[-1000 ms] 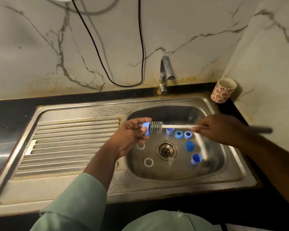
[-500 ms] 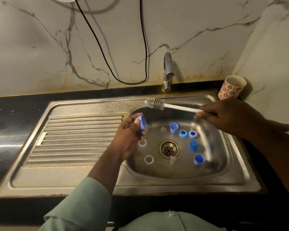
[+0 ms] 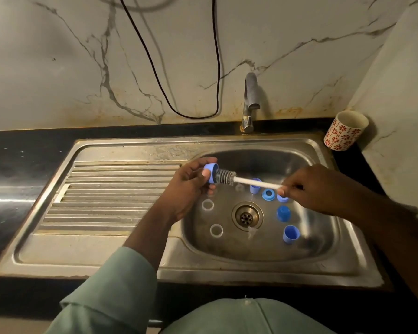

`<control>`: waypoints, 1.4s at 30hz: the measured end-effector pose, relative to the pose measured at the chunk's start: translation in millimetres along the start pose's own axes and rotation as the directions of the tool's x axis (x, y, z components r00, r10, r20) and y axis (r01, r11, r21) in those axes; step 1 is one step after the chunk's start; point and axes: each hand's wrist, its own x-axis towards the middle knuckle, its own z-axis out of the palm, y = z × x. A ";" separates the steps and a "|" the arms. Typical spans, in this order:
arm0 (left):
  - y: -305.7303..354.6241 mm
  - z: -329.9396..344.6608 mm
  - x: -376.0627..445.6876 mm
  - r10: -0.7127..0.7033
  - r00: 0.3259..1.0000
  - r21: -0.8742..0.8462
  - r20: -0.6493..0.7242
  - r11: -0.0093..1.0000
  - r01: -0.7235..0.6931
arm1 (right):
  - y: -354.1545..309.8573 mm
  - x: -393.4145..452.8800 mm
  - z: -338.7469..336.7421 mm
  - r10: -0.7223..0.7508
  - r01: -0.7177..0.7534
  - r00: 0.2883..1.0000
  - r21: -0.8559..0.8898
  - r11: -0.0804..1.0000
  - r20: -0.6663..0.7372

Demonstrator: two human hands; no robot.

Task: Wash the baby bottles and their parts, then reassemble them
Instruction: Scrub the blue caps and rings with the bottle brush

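Observation:
My left hand (image 3: 187,189) pinches a small blue cap (image 3: 211,173) above the left edge of the sink basin (image 3: 328,239). My right hand (image 3: 319,189) grips the white handle of a bottle brush (image 3: 249,181), and its grey bristles reach into the cap's open side. On the basin floor lie several blue caps and collars, among them a blue ring (image 3: 268,195), a blue cap (image 3: 283,213) and another blue cap (image 3: 290,233). Two clear rings (image 3: 207,204) (image 3: 216,230) lie left of the drain (image 3: 247,215). A clear teat (image 3: 251,231) lies just below the drain.
The tap (image 3: 250,102) stands behind the basin with no water running. A ribbed steel draining board (image 3: 111,196) lies to the left. A flower-patterned cup (image 3: 345,130) stands on the black counter at the back right. A black cable (image 3: 155,68) hangs on the marble wall.
The brush was lifted away toward the tap half a second ago and has come back down into the blue cap. My left hand has turned the cap's open side toward the brush.

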 end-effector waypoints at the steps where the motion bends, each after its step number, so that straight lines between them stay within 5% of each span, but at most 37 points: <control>1: -2.1 -0.4 0.6 0.011 1.000 0.092 -0.008 0.996 -0.011 | -2.5 1.9 -5.9 0.003 -0.009 0.994 0.057 0.998 0.107; 3: -8.8 0.2 -1.5 0.032 0.999 0.172 0.010 0.985 -0.033 | -0.9 7.6 -21.2 0.005 -0.038 0.976 0.143 0.989 0.219; 5: -13.1 -0.1 -4.4 0.064 0.998 0.129 0.030 0.989 -0.067 | 5.0 13.0 -26.9 0.011 -0.058 0.983 0.253 0.966 0.184; 11: -23.1 -6.2 -5.3 0.076 0.996 0.193 0.056 0.977 -0.085 | 9.2 11.9 -7.9 -0.010 -0.079 0.960 0.306 0.949 0.279; 16: -20.9 -18.8 -6.9 0.141 0.990 0.089 0.026 0.986 -0.143 | 11.2 2.0 26.7 0.087 -0.156 0.983 0.487 0.859 0.161; 18: -21.8 -21.9 -4.8 0.126 0.988 -0.018 -0.087 0.992 -0.128 | 8.1 -6.0 44.5 0.146 -0.180 0.984 0.573 0.799 0.106; 21: -20.0 -16.2 -0.1 -0.008 0.970 -0.404 -0.242 0.910 -0.093 | 4.9 -13.9 57.3 0.193 -0.175 0.980 0.683 0.709 0.052; 27: -6.7 -6.7 13.7 -0.266 0.929 -0.542 -0.256 0.835 0.090 | -17.6 -24.2 65.9 0.082 -0.007 0.993 0.650 0.760 -0.085; 31: -9.4 3.9 11.9 -0.215 0.962 -0.467 -0.170 0.877 0.114 | -35.9 -26.8 65.9 0.050 0.045 0.991 0.654 0.755 -0.126; 42: -10.3 11.0 25.3 -0.248 0.902 -0.570 -0.353 0.822 0.002 | -58.7 -14.6 74.1 0.155 -0.112 0.988 0.678 0.727 -0.004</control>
